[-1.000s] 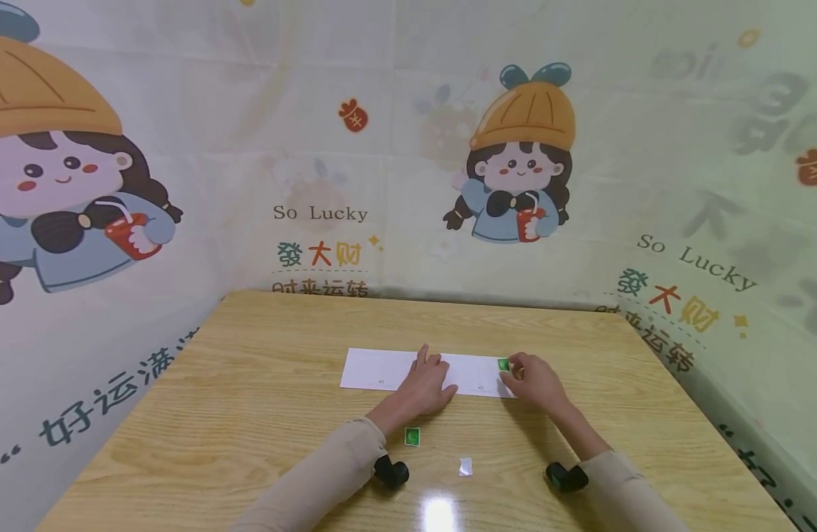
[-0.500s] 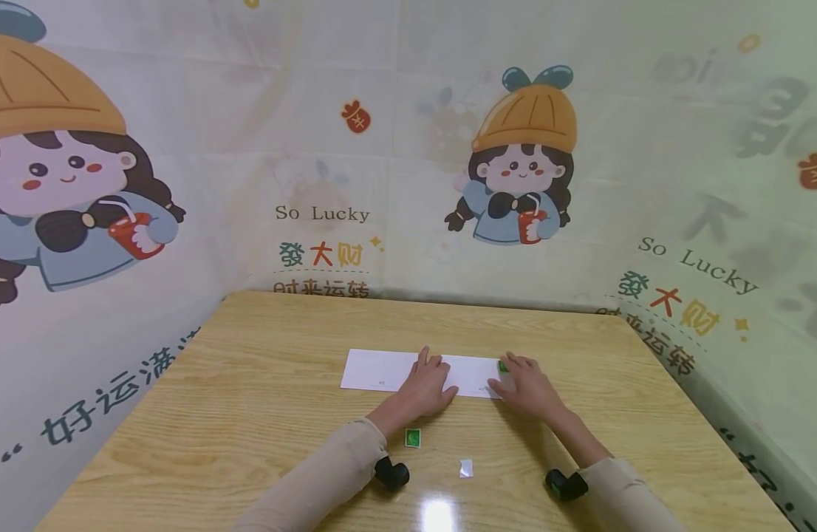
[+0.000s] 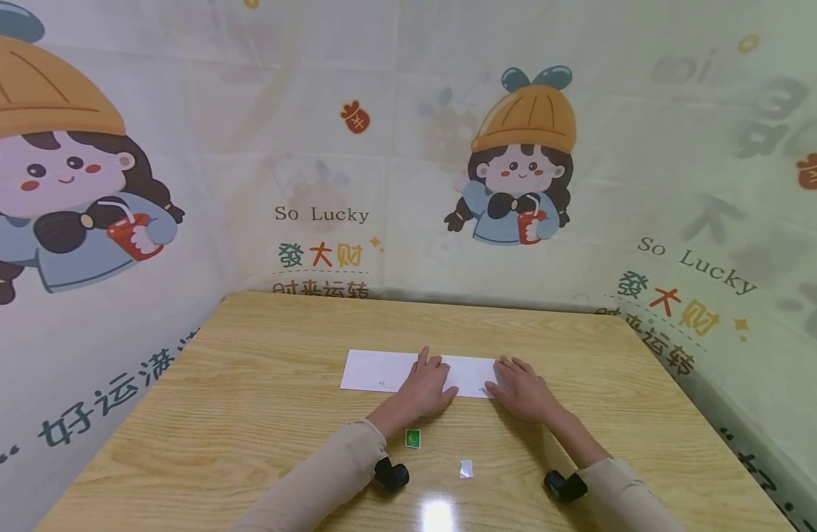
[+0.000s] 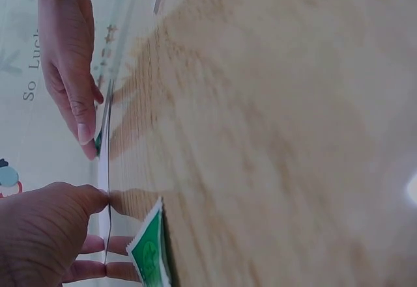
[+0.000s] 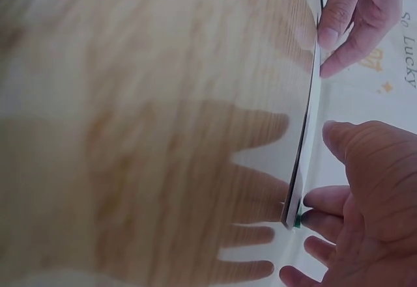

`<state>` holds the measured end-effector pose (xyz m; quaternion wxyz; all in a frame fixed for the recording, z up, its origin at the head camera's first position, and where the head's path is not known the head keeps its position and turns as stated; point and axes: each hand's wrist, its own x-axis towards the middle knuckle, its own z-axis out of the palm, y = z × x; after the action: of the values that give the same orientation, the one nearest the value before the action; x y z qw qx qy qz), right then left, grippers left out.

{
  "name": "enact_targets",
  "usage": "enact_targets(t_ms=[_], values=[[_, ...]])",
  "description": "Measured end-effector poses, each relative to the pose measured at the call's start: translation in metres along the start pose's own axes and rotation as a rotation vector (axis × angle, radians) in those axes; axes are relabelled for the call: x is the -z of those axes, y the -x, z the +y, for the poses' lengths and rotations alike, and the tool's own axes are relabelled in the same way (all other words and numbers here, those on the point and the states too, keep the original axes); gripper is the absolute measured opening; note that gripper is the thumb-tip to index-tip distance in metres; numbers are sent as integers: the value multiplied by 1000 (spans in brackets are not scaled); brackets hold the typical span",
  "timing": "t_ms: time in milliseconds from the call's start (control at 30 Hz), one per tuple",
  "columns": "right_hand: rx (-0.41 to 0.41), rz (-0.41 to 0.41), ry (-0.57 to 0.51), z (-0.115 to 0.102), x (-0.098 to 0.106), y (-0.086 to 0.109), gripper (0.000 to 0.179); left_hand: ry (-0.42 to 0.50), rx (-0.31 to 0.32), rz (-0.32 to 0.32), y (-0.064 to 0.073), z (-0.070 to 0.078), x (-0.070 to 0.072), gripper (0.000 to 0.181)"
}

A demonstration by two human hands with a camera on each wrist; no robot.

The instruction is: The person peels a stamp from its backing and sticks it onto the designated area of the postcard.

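A long white paper strip [image 3: 375,370] lies flat on the table. My left hand [image 3: 425,386] rests on its middle with fingers spread, thumb at the near edge. My right hand [image 3: 524,391] lies over the strip's right end, fingers extended. In the right wrist view, two fingertips touch a green stamp [image 5: 298,220] at that end. The head view hides this stamp under the fingers. Another green stamp [image 3: 413,439], with a white perforated border, lies on the table nearer me, in front of my left wrist; it looks slightly bent up in the left wrist view.
A small white scrap [image 3: 466,469] lies on the wooden table [image 3: 262,414] between my forearms. Black wrist devices, one by the left cuff [image 3: 391,474] and one by the right cuff [image 3: 565,486], hang close to the tabletop. A printed cloth backdrop [image 3: 415,222] stands behind the table.
My right hand has gone from pinching at the stamp to lying over it with fingers extended, moving slightly left and covering it. The left hand stays put.
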<state>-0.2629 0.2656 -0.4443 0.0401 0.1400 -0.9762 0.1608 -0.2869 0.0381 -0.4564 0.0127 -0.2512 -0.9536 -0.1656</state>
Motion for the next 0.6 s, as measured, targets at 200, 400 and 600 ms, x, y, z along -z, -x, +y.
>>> enact_targets(t_ms=[200,400,600], values=[[-14,-32,1,-2,0,1,58,-10,-6,5,0,0,0,47],[-18,-47,0,-4,0,1,60,-11,-8,11,1,-1,0,46],[-15,-50,5,-2,0,2,59,-14,-4,11,-1,-2,-2,47]])
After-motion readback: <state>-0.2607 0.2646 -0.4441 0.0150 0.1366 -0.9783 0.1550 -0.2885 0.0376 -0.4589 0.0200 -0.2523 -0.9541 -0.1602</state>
